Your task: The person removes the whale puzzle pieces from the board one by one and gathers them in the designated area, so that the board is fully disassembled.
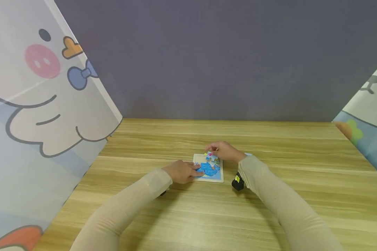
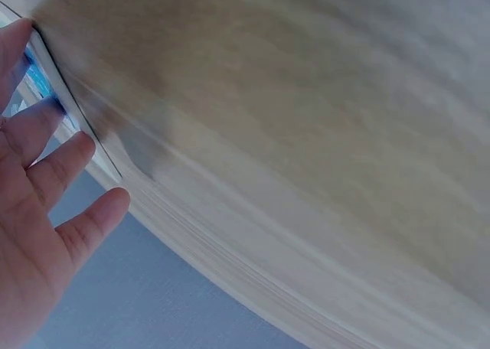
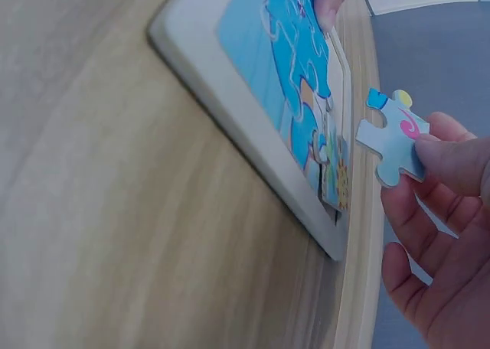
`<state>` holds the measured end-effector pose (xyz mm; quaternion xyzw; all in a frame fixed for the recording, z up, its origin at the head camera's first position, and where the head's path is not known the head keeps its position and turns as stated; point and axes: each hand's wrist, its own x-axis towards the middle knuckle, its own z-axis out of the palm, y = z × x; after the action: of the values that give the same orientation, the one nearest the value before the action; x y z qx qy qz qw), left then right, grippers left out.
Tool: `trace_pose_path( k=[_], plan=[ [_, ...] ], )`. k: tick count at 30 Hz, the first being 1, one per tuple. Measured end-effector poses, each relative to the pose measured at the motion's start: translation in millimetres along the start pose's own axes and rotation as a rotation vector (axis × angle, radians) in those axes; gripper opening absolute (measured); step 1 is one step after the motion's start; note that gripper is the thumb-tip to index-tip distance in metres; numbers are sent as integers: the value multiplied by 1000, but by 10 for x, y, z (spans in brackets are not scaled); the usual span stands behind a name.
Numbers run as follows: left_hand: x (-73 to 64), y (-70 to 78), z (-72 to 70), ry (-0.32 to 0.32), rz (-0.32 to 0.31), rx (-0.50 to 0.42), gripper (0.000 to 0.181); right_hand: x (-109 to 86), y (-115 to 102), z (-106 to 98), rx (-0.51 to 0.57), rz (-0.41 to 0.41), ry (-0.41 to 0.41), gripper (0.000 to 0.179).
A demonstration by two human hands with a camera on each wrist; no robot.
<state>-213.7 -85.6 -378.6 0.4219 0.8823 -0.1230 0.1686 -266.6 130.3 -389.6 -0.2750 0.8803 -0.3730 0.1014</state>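
Note:
A small jigsaw puzzle in a pale tray (image 3: 256, 131) lies on the wooden table, with a blue figure (image 3: 295, 50) mostly assembled in it. My left hand (image 1: 182, 171) rests on the tray's left side, its fingers spread over the blue pieces. Above the tray's far part, my right hand (image 1: 225, 151) pinches a light blue puzzle piece (image 3: 392, 144) between thumb and fingers. That piece bears a pink swirl, a yellow knob and a dark blue corner. At the tray's edge below it, a patterned piece (image 3: 331, 173) sits slightly raised.
A pale blue item (image 1: 248, 154) shows partly behind my right sleeve. The black wrist device (image 1: 237, 183) sits under the right forearm. A dark grey wall (image 1: 207, 62) rises behind the table (image 1: 194, 219), and cartoon-printed panels (image 1: 50, 104) stand at both sides.

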Motion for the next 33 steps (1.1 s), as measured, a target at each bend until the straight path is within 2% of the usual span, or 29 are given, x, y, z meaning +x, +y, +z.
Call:
trace_pose_path(
  k=[6, 10, 17, 26, 33],
  plan=[
    [11, -20, 31, 10, 8, -35, 45, -34, 19, -43, -10, 13, -3, 18],
    [3, -17, 42, 22, 12, -25, 45, -69, 45, -77, 14, 21, -10, 19],
    [-8, -1, 28, 24, 4, -12, 44, -180, 142, -138, 134, 152, -48, 22],
    [-21, -1, 25, 38, 14, -33, 44, -304, 179, -241, 116, 164, -45, 25],
    [-21, 1, 26, 41, 23, -3, 44, -408, 345, -314, 115, 180, -24, 25]
  ],
)
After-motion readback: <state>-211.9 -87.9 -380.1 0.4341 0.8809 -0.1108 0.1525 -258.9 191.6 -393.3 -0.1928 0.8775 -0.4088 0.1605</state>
